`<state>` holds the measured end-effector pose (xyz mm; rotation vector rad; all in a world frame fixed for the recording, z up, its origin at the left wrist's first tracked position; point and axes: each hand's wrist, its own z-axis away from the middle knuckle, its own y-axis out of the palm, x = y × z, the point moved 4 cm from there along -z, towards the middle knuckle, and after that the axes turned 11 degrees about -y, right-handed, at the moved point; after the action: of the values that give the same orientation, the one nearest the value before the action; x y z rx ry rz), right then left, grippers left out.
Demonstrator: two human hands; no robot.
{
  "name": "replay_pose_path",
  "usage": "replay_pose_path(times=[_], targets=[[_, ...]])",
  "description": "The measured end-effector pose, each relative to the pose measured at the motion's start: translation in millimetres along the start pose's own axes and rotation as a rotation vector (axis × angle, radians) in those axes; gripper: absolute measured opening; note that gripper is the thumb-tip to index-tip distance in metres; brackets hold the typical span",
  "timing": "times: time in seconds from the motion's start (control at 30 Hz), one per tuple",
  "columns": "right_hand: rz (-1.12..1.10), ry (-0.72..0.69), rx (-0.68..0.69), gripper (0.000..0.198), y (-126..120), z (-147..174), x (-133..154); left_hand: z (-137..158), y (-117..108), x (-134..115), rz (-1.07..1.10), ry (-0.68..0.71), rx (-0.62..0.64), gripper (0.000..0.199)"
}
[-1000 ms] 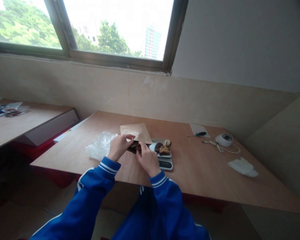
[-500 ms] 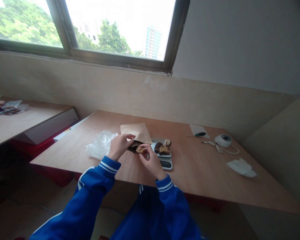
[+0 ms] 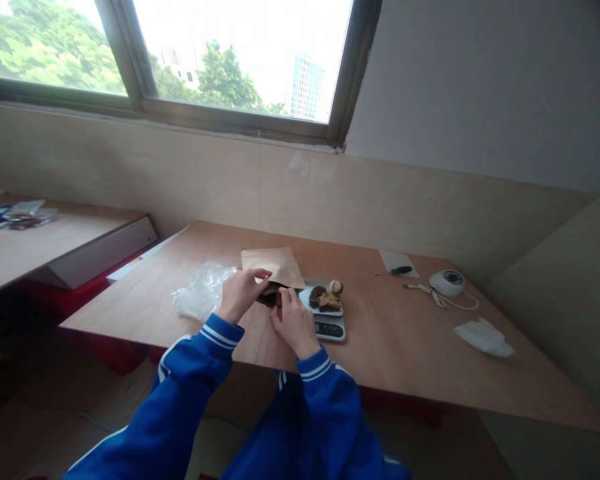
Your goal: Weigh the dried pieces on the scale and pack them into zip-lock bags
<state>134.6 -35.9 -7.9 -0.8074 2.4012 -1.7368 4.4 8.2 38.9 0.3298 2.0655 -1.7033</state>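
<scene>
A brown kraft paper bag (image 3: 283, 265) lies on the table with its mouth towards me. My left hand (image 3: 243, 292) pinches the upper edge of the mouth and lifts it apart. My right hand (image 3: 295, 321) is at the opening, its fingers closed round a piece of dried mushroom (image 3: 279, 300), mostly hidden by the fingers and the bag. Just right of that hand stands a white kitchen scale (image 3: 337, 332) with a dark display. On its pan rest a dark brown mushroom piece (image 3: 317, 296), a tan piece (image 3: 331, 302) and a pale round one (image 3: 335, 287).
A crumpled clear plastic bag (image 3: 200, 291) lies left of my left hand. To the right are a screwdriver (image 3: 401, 270) by a white paper, a white dome camera (image 3: 446, 283) with its cable, and a white crumpled wrapper (image 3: 483, 335). Another table (image 3: 80, 233) stands at the left.
My right hand has moved left and inward to the bag's mouth, taking the mushroom piece with it. The scale's display shows more now. A co-worker's hand has left the far-left table.
</scene>
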Motion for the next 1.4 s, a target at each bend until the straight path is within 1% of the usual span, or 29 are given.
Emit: replay_pose_path(times=[0.07,0.17,0.3,0.4,0.47,0.57,0.67,0.8,0.9,1.0,1.2,1.27,1.33,1.4], targets=[[0.119,0.048,0.01,0.029,6,-5,6,0,0,-1,0.008,0.006,-0.006,0.028],[0.209,0.103,0.037,0.026,14,-12,10,1,1,-1,0.023,0.016,-0.013,0.028],[0.229,0.144,0.13,0.037,19,-19,8,3,6,1,0.043,0.031,-0.018,0.027],[0.222,0.151,0.214,0.036,18,-22,6,5,9,2,0.041,0.044,-0.005,0.027],[0.233,0.122,0.216,0.035,16,-23,5,6,9,1,0.04,0.039,-0.002,0.027],[0.259,0.018,0.146,0.035,12,-20,5,4,4,2,0.044,0.005,-0.015,0.027],[0.28,-0.079,0.09,0.04,11,-14,3,0,-3,3,0.044,-0.009,-0.023,0.027],[0.281,-0.18,0.065,0.046,13,-8,1,-9,-12,7,0.054,-0.007,-0.017,0.027],[0.251,-0.189,0.064,0.042,11,-10,-1,-14,-17,9,0.063,0.001,-0.02,0.027],[0.227,-0.182,0.087,0.036,7,-15,3,-15,-17,8,0.066,0.012,-0.002,0.026],[0.254,-0.168,0.228,0.036,1,-27,14,-7,-11,5,0.064,0.019,0.03,0.026],[0.258,-0.162,0.262,0.033,-1,-29,14,-6,-10,5,0.06,0.021,0.025,0.026],[0.27,-0.158,0.251,0.031,-3,-29,11,-7,-10,6,0.057,0.025,0.009,0.027],[0.272,-0.182,0.199,0.033,-6,-27,7,-9,-12,7,0.066,0.025,-0.006,0.027]])
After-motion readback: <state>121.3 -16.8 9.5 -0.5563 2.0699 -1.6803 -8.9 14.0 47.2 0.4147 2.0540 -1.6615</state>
